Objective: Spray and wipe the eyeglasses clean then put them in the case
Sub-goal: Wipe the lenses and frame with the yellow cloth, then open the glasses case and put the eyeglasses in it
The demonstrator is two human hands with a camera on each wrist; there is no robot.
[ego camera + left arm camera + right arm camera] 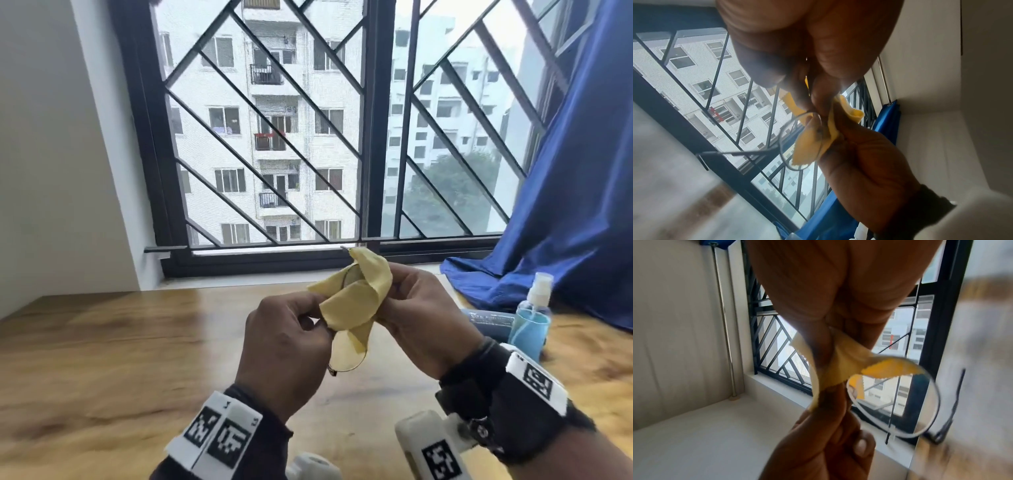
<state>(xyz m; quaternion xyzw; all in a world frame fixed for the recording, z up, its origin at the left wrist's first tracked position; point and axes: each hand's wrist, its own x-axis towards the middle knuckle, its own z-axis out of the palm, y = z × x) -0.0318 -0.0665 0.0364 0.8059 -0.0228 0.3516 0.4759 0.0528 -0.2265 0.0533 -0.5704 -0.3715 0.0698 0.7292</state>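
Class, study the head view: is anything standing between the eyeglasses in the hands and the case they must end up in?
Nothing solid blocks the way. The eyeglasses are wrapped in the yellow cloth, held by the left hand and right hand. The case lies just right, spray bottle beside it; whether it is open is hidden.

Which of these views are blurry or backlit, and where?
Head view: sharp; bright window behind the yellow cloth. Left wrist: left hand backlit, dark; lower left smeared. Right wrist: right hand backlit; right edge blurred beyond the eyeglasses.
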